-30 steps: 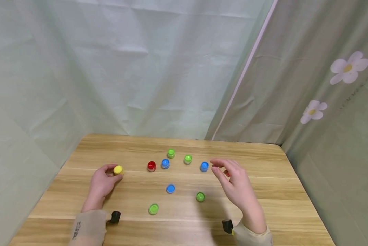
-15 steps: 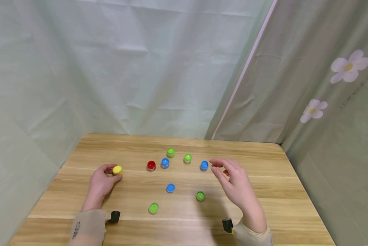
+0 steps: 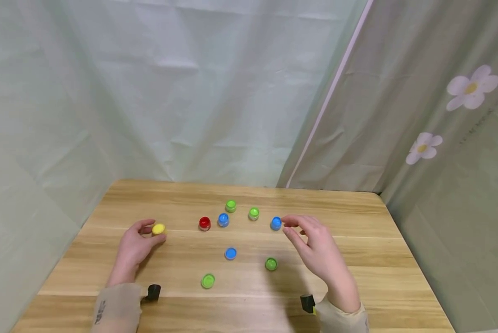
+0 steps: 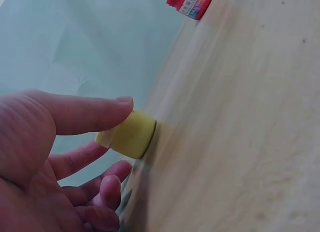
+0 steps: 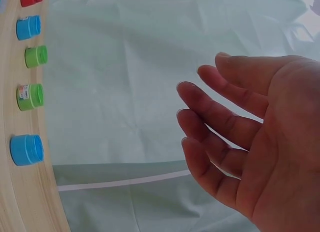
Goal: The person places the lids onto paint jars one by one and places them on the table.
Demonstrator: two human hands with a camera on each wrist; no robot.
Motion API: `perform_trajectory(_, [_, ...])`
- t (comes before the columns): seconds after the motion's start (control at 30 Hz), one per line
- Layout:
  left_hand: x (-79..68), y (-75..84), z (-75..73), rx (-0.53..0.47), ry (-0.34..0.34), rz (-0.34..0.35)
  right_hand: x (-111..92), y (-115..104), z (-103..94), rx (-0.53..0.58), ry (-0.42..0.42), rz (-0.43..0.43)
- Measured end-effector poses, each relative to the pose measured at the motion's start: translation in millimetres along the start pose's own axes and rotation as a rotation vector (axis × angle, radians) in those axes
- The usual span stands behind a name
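My left hand (image 3: pixel 134 247) is at the left of the wooden table, thumb on one side of a small yellow jar (image 3: pixel 158 229) and fingers on the other. In the left wrist view the yellow jar (image 4: pixel 132 135) stands on the tabletop, its near side partly covered by the thumb. My right hand (image 3: pixel 317 247) hovers at the right, fingers loosely bent and holding nothing. Just left of its fingertips is a blue jar (image 3: pixel 276 223). The right wrist view shows that palm (image 5: pixel 285 137) with the fingers apart and bare.
Along the back stand a red jar (image 3: pixel 205 224), another blue jar (image 3: pixel 223 219) and two green jars, one left (image 3: pixel 231 206) and one right (image 3: pixel 254 213). Nearer lie a flat blue disc (image 3: pixel 230 253) and green discs, left (image 3: pixel 208 280) and right (image 3: pixel 271 264). Curtains (image 3: pixel 190 92) enclose the table.
My left fingers have spread slightly around the yellow jar. The right hand has shifted a little left, closer to the blue jar, and now hides the red item seen behind it earlier.
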State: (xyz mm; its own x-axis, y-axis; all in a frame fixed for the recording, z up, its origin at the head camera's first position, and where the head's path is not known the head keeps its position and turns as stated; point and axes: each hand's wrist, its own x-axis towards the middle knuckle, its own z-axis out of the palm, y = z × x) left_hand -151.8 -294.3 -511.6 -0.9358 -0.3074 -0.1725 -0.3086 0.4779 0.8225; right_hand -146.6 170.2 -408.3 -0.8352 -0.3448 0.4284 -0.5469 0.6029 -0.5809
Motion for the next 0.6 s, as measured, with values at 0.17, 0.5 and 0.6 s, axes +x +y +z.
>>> perform_trajectory(0.17, [-2.2,1.3,-5.8,-0.026,-0.014,0.007,-0.6,1.1,0.1,0.0,-0.011,0.0])
perform_trajectory(0.5, [-10.1,15.2,-14.3,0.015,0.059,0.074,0.5,2.0,-1.4,0.007,-0.041,0.025])
perform_trajectory(0.6, [-13.7,22.2,-14.3,0.031,0.111,0.106,0.2,2.8,-0.7,-0.001,-0.048,0.021])
